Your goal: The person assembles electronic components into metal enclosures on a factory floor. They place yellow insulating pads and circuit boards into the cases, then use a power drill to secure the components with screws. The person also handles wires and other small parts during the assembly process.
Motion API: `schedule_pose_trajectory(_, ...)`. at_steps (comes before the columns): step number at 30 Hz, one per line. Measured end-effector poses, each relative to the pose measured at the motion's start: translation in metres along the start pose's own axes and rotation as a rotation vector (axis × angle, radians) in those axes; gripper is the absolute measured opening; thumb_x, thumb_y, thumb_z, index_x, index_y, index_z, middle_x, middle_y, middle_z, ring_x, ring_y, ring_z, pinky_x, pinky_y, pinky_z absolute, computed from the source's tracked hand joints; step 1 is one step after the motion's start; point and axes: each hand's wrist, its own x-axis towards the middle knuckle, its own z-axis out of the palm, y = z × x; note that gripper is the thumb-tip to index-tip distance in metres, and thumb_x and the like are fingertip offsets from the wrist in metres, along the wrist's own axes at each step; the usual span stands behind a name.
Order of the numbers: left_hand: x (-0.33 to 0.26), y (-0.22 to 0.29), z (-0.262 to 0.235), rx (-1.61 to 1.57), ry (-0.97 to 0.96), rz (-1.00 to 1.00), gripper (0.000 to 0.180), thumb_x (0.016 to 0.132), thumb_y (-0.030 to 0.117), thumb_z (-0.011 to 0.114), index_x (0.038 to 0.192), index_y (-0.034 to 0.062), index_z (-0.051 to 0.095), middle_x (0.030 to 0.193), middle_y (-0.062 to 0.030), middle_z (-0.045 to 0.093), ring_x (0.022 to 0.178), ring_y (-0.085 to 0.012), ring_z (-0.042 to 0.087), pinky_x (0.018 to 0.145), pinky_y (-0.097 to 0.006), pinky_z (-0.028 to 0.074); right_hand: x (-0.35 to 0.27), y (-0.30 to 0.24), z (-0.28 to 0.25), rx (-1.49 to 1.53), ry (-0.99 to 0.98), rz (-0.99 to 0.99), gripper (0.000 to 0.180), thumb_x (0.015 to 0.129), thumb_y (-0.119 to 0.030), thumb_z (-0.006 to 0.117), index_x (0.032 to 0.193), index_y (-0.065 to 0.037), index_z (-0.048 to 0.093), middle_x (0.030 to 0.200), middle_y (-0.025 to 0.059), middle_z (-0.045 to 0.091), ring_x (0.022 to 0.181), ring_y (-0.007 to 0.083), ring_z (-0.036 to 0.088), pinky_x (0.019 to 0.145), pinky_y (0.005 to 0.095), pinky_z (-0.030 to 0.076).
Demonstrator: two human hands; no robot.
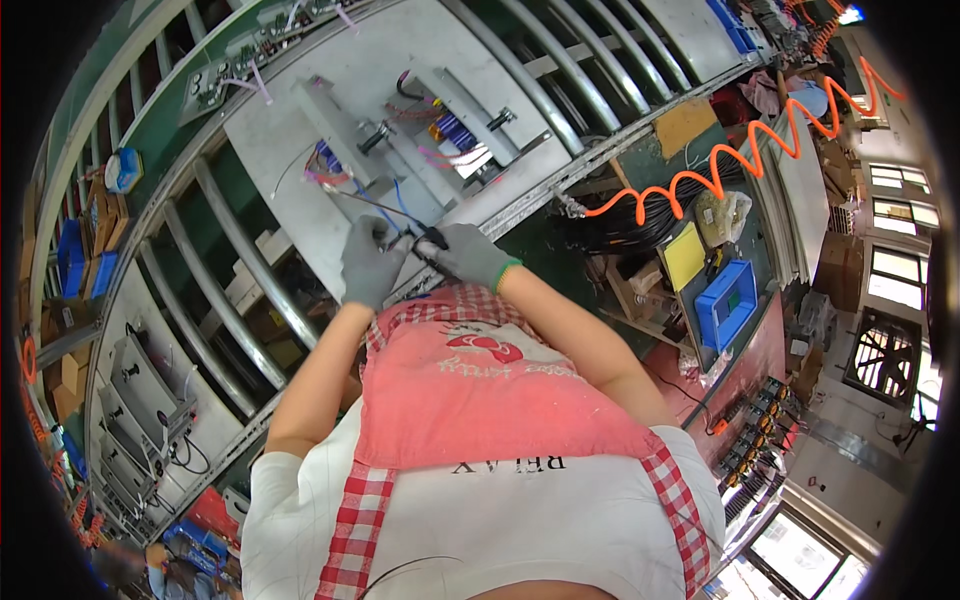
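Note:
In grey gloves, both my hands meet at the near edge of a metal plate, in front of an assembly of metal brackets (pixel 345 130). My right hand (pixel 470 255) is closed around a black tool-like piece (pixel 432 240); its kind is not clear. A thin dark rod or cable (pixel 380 204) runs from there toward the brackets. My left hand (pixel 370 265) is beside it with fingers bent together; what they pinch is hidden. A blue wire (pixel 399 195) rises just beyond my fingers. Purple-wrapped parts with wires (pixel 328 158) sit among the brackets.
Metal rollers (pixel 240 270) flank the plate (pixel 260 115). An orange coiled hose (pixel 720 165) stretches across the right, above black cables (pixel 625 225). A blue bin (pixel 727 303) stands at the right. Another bracket assembly (pixel 140 390) lies at the left. A co-worker (pixel 170 570) shows at lower left.

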Motion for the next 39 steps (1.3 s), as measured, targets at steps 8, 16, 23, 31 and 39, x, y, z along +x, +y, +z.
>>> schedule_pose_trajectory(8, 0.07, 0.08, 0.042, -0.34, -0.276, -0.149, 0.045, 0.08, 0.03, 0.065, 0.113, 0.0003, 0.057, 0.099, -0.0127, 0.064, 0.084, -0.0216, 0.061, 0.076, -0.033, 0.048, -0.031, 0.104, -0.081, 0.111, 0.66, -0.078, 0.038, 0.093, -0.036, 0.051, 0.097, 0.001, 0.053, 0.077, 0.0195, 0.058, 0.065, 0.029, 0.056, 0.063, 0.0408, 0.044)
schedule_pose_trajectory(16, 0.146, 0.071, 0.128, -0.217, -0.46, -0.238, 0.042, 0.084, 0.042, 0.063, 0.083, -0.0004, 0.066, 0.071, -0.0125, 0.064, 0.066, -0.0216, 0.061, 0.062, -0.036, 0.047, -0.064, 0.078, -0.12, 0.872, 0.436, 0.093, 0.041, 0.095, -0.048, 0.043, 0.09, -0.008, 0.051, 0.064, -0.0038, 0.043, 0.049, 0.002, 0.034, 0.042, 0.0194, 0.024)
schedule_pose_trajectory(23, 0.145, 0.097, 0.133, 0.387, -0.551, 0.335, 0.041, 0.094, 0.035, 0.039, 0.104, 0.0037, 0.063, 0.1, -0.017, 0.065, 0.095, -0.0333, 0.062, 0.082, -0.044, 0.047, -0.054, 0.078, -0.14, 1.087, 0.486, -0.144, 0.036, 0.098, -0.034, 0.044, 0.108, 0.0, 0.05, 0.069, -0.003, 0.04, 0.054, 0.0039, 0.033, 0.048, 0.0194, 0.03)
schedule_pose_trajectory(31, 0.131, 0.117, 0.149, 0.124, -0.671, 0.306, 0.036, 0.089, 0.034, 0.052, 0.103, 0.0029, 0.063, 0.097, -0.0163, 0.065, 0.091, -0.0315, 0.061, 0.08, -0.039, 0.047, -0.021, 0.076, -0.141, 0.735, 0.425, -0.004, 0.027, 0.093, -0.023, 0.054, 0.109, -0.002, 0.061, 0.074, 0.0008, 0.057, 0.061, 0.0061, 0.052, 0.053, 0.0213, 0.042)
schedule_pose_trajectory(39, 0.094, 0.069, 0.125, -0.395, -0.517, 0.165, 0.041, 0.09, 0.039, 0.05, 0.097, 0.0009, 0.064, 0.087, -0.0154, 0.064, 0.084, -0.0272, 0.061, 0.077, -0.037, 0.045, 0.01, 0.077, -0.125, 0.094, 0.593, -0.057, 0.024, 0.084, -0.021, 0.063, 0.101, -0.005, 0.067, 0.074, 0.0152, 0.066, 0.065, 0.023, 0.065, 0.058, 0.0335, 0.049)
